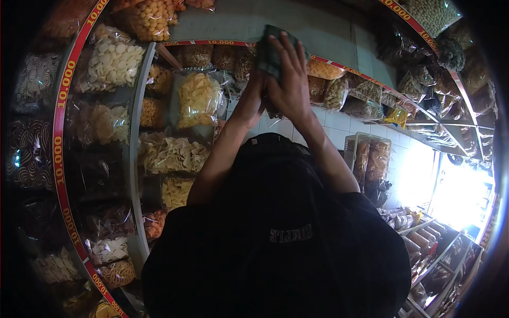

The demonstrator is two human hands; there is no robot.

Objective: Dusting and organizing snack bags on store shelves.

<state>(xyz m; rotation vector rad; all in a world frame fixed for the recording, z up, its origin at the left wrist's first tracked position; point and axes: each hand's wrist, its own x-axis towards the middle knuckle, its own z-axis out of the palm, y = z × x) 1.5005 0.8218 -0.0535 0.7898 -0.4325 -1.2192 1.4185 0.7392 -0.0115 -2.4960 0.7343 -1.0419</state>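
Note:
A folded dark green checked cloth (pixel 267 53) is between my two hands, in front of a shelf edge. My right hand (pixel 290 75) lies over its near face with the fingers stretched out along it. Behind the cloth's lower left part is my left hand (pixel 251 95), its fingers mostly hidden. Both arms reach up and forward. Just beyond the cloth runs a bare grey-green shelf board (pixel 238 20), edged with a red strip (pixel 220 42) that bears yellow numbers. A clear bag of yellow chips (pixel 200 99) sits left of my hands.
Bagged snacks and crackers (pixel 116 61) fill the shelves on the left, divided by a grey upright (pixel 137 151). More bags (pixel 336 93) line the shelf at right. A plastic basket (pixel 350 149) stands against white wall tiles (pixel 334 119). Bright light enters at far right.

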